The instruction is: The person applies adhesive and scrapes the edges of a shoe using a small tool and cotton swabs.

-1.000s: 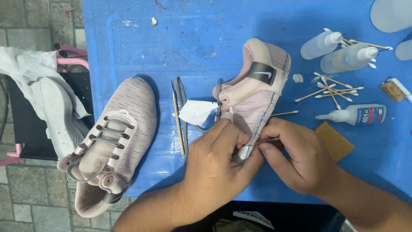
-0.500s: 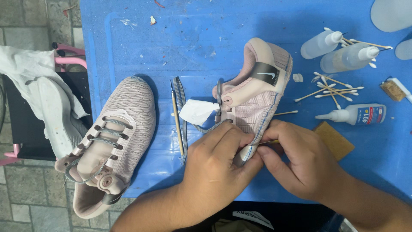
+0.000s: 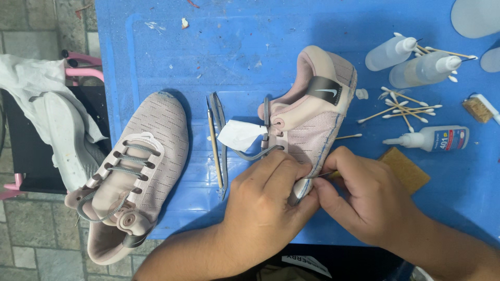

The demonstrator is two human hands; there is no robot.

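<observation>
step: sole edge judged being worked | pink shoe (image 3: 312,119) lay on blue tabletop (image 3: 156,52) | toe gripped by left hand (image 3: 263,200) | thin tool (image 3: 327,174) pinched by right hand (image 3: 364,200) | next: steady pressure judged needed along seam

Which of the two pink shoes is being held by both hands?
The pink knit shoe lying on its side at the table's middle; left hand and right hand grip its toe. The other pink shoe lies untouched, leftward.

Shoe-repair workshop: glue bottle (image 3: 435,139), cotton swabs (image 3: 403,106), blue worktable (image 3: 208,52).
</observation>
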